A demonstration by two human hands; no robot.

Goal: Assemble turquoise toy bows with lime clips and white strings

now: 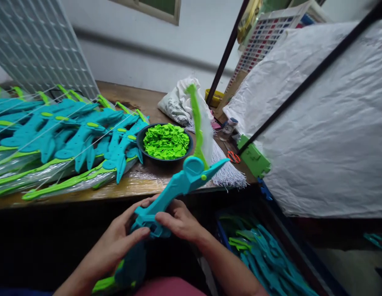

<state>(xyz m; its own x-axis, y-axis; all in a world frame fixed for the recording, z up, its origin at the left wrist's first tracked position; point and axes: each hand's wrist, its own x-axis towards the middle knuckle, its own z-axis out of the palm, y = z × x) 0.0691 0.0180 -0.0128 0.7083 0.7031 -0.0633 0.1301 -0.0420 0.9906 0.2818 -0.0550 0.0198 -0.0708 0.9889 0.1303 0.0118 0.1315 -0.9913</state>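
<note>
Ribbed panel (40, 45) stood toward back left corner of table (117, 88). White sack (175, 105) set near back edge. Yellow tub (217, 98) partly hidden by dark pole (229, 45) near back right corner. Orange-handled scissors (233, 157) laid near right edge, beside green block (254, 157). White sheet (317, 127) draped beyond right edge.

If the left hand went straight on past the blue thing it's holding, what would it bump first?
Probably the right hand, on the other side of the blue piece, though depth is unclear.
</note>
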